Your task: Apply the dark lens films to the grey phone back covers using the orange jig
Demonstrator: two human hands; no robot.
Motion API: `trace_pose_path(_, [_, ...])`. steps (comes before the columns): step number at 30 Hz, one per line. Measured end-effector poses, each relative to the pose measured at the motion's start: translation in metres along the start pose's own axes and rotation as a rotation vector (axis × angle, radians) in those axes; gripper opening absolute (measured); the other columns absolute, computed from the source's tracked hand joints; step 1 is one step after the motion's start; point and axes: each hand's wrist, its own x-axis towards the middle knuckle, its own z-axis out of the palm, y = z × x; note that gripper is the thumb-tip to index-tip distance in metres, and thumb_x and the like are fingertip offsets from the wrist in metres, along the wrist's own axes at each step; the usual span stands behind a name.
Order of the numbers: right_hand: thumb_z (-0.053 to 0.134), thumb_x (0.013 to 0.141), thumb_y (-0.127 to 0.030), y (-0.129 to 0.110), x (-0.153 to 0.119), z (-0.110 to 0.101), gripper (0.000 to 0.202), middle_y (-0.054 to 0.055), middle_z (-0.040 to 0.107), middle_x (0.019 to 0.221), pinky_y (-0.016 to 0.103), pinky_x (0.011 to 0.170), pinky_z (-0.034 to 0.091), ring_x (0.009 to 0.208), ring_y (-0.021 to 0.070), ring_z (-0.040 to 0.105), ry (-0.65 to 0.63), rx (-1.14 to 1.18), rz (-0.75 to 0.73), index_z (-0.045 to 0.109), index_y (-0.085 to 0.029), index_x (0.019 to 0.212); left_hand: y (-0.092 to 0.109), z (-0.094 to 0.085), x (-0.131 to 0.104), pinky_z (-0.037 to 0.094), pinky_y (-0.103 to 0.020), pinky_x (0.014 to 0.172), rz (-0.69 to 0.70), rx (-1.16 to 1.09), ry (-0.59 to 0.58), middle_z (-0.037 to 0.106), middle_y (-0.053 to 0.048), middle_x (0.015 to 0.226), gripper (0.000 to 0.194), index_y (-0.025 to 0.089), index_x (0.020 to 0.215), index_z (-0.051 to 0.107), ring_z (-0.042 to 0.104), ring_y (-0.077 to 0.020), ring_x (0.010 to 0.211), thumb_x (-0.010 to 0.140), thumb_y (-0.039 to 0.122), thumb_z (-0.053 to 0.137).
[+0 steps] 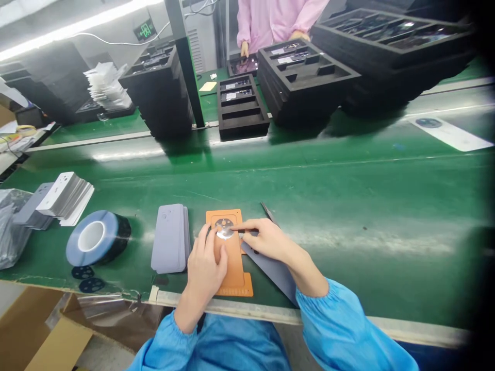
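Observation:
An orange fixture plate (232,263) lies near the bench's front edge. A round silver and dark perforated piece (225,230) sits near its far end. My left hand (207,257) rests open on the fixture's left side, fingertips at the round piece. My right hand (266,239) comes from the right, its index finger stretched to the round piece. A thin dark tool (248,231) shows between its finger and thumb; its kind is not clear. Beneath my right hand lies a grey flat panel (273,270). A dark pointed tool (267,211) sticks out beyond that hand.
Left of the fixture lies a stack of grey panels (168,239), then a blue tape roll (95,237) and white cards (67,196). Black trays (243,121) stand along the back, some in tall stacks. A person in pink (270,20) works behind them. A white sheet (450,133) lies far right.

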Motion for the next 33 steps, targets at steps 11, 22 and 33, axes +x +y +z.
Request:
trace_pose_path(11, [0.049, 0.078, -0.012, 0.000, -0.001, -0.004, 0.055, -0.001, 0.076, 0.081, 0.026, 0.064, 0.045, 0.060, 0.0138, 0.059, -0.061, 0.099, 0.081, 0.078, -0.032, 0.121, 0.007, 0.002, 0.000, 0.050, -0.041, 0.111, -0.032, 0.020, -0.014, 0.049, -0.016, 0.153, 0.057, 0.016, 0.153, 0.035, 0.050, -0.0274, 0.141, 0.098, 0.022, 0.051])
trace_pose_path(22, [0.049, 0.080, -0.011, 0.008, -0.002, -0.004, 0.059, 0.000, 0.075, 0.098, 0.029, 0.075, 0.048, 0.074, 0.0159, 0.063, -0.105, 0.058, 0.091, 0.073, -0.037, 0.128, 0.006, 0.000, 0.003, 0.057, -0.037, 0.100, -0.075, -0.006, -0.102, 0.044, -0.015, 0.154, 0.054, 0.022, 0.152, 0.042, 0.058, -0.0274, 0.133, 0.098, 0.020, 0.050])
trace_pose_path(33, [0.047, 0.078, -0.008, 0.010, -0.002, -0.010, 0.057, 0.001, 0.072, 0.091, 0.028, 0.075, 0.050, 0.075, 0.0149, 0.062, -0.125, 0.184, 0.033, 0.076, -0.030, 0.123, 0.000, -0.002, 0.007, 0.064, -0.037, 0.081, -0.144, -0.096, -0.145, 0.046, -0.014, 0.152, 0.050, 0.022, 0.146, 0.046, 0.071, -0.0267, 0.111, 0.096, 0.025, 0.052])
